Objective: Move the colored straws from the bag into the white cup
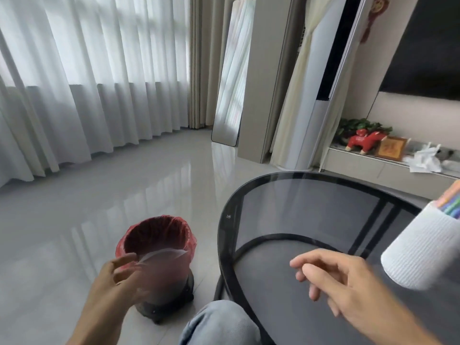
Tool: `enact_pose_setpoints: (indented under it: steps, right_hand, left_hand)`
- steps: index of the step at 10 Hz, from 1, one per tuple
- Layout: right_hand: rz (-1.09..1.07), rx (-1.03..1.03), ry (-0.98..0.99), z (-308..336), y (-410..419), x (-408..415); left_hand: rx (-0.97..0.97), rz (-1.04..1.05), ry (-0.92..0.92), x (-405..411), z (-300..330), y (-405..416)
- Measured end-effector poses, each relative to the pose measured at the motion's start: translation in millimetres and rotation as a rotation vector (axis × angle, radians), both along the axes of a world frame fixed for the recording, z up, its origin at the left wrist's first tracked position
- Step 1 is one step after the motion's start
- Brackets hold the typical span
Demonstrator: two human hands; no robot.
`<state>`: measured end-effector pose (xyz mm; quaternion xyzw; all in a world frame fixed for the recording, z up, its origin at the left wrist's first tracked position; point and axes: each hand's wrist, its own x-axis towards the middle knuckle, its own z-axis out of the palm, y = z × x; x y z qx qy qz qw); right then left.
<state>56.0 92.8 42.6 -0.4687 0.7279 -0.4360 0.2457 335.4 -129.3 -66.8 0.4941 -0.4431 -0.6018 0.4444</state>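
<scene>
A white ribbed cup (423,250) stands at the right edge on the round dark glass table (311,195), and several colored straws (451,204) stick out of its top. My left hand (119,275) is down at the left beside the bin, blurred, with its fingers spread. A clear, empty-looking plastic bag (163,270) hangs at its fingertips in front of the bin, and the blur hides whether they touch. My right hand (341,280) hovers over the table left of the cup, fingers loosely curled and holding nothing.
A dark bin with a red liner (159,235) stands on the glossy tiled floor left of the table. My knee in jeans (219,322) is at the bottom middle. Curtains, a leaning mirror and a low shelf with ornaments line the room behind.
</scene>
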Motion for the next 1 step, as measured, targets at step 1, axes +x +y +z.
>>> enact_pose_setpoints:
  steps: [1]
  right_hand:
    - [-0.091,-0.156,-0.043,32.0,55.2,-19.2]
  left_hand:
    - [-0.259,-0.128,0.095,-1.8,58.4,31.8]
